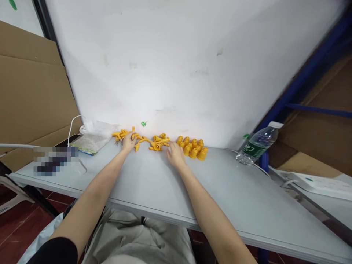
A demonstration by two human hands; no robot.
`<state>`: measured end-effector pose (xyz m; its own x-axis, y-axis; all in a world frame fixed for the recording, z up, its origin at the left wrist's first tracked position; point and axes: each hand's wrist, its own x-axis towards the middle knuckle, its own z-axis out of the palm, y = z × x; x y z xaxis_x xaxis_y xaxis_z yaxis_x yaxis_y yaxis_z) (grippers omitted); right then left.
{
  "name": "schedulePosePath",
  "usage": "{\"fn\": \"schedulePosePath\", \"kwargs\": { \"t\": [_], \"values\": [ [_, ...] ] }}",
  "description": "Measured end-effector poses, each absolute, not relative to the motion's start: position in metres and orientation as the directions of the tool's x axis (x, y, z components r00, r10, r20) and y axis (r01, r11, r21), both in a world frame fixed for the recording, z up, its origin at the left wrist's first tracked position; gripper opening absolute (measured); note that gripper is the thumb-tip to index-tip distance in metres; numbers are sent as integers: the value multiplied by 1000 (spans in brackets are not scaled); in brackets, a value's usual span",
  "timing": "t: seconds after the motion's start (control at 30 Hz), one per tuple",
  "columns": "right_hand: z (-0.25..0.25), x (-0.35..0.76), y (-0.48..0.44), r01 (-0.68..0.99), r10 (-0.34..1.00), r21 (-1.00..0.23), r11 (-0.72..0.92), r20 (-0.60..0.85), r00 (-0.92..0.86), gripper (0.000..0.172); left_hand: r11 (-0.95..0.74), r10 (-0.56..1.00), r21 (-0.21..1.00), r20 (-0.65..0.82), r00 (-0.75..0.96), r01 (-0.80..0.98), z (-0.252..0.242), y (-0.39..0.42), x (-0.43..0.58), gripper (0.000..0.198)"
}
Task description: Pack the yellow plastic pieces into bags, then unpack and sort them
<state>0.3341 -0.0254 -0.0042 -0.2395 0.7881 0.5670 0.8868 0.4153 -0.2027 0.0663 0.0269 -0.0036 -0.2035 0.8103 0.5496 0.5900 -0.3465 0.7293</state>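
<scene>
My left hand (128, 142) is in a loose pile of yellow curved plastic pieces (118, 135) with thin metal chains. Its fingers close on one yellow curved piece (135, 136), partly hidden by the hand. My right hand (176, 154) rests on the table between two groups of yellow parts, its fingers apart. Just left of its fingertips lie several loose yellow cone-shaped cups (157, 146) mixed with curved pieces. On its other side, several yellow cups (194, 152) stand upright in close rows.
A clear plastic bottle (258, 143) with a green label leans at the right, near a cable. Clear plastic bags (92, 141) lie at the left, by a white cable and a blurred-out dark object (53, 161). A white wall (170, 73) rises behind the table (148, 179).
</scene>
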Motion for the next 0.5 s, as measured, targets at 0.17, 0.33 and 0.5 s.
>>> {"fn": "schedulePosePath", "kwargs": {
  "t": [0.17, 0.33, 0.5],
  "values": [
    [-18, 310, -24, 849, 839, -192, 493, 363, -405, 54, -186, 916, 404, 401, 9, 896, 1, 27, 57, 55],
    [-25, 308, -19, 833, 833, -220, 508, 369, -412, 51, -130, 967, 255, 245, 66, 958, 1, 25, 58, 65],
    [-31, 315, -14, 773, 760, -265, 576, 523, -386, 30, -59, 979, 292, 202, -2, 955, 1, 28, 63, 64]
  ]
}}
